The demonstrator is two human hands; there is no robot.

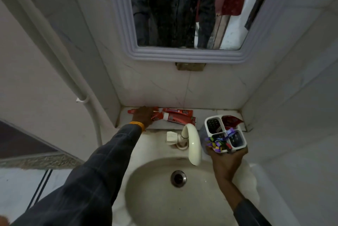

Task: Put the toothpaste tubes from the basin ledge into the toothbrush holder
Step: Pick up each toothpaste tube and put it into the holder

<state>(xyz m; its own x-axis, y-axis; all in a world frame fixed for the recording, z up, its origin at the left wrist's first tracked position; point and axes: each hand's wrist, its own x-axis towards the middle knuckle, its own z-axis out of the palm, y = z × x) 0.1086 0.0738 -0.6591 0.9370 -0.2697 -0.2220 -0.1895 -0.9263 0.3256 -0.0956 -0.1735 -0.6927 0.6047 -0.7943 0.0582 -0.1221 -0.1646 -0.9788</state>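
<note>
Red toothpaste tubes lie on the basin ledge (215, 111) against the back wall. One tube (132, 111) pokes out to the left from under my left hand (143, 117), which rests over it with fingers curled. Two more tubes (178, 111) (175, 117) lie just right of that hand. My right hand (225, 160) grips the white four-compartment toothbrush holder (225, 132) from below, at the basin's right. A red tube (231, 120) stands in its far compartment. Several purple and yellow toothbrushes (218, 142) fill the near-left one.
A cream curved tap (193, 143) with a white knob (171, 137) stands between my hands. The basin bowl with its metal drain (178, 178) lies below. A framed mirror (184, 12) hangs above, and a white pipe (73, 72) runs down the left wall.
</note>
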